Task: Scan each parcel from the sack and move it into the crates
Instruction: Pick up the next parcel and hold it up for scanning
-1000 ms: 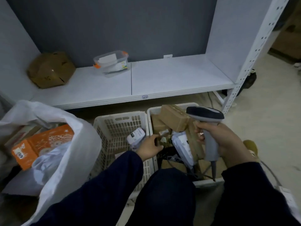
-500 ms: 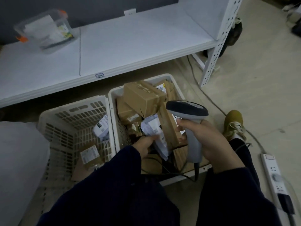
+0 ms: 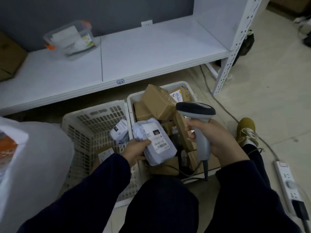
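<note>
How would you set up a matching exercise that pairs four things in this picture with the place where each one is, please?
Things:
1. barcode scanner
2. grey mailer
3. clear tub
4. power strip

Places:
A. on the white shelf
B. gripped in the left hand
C. lying on the floor
D. gripped in the right hand

Pairs: 1-D, 2-B, 3-A, 4-C
</note>
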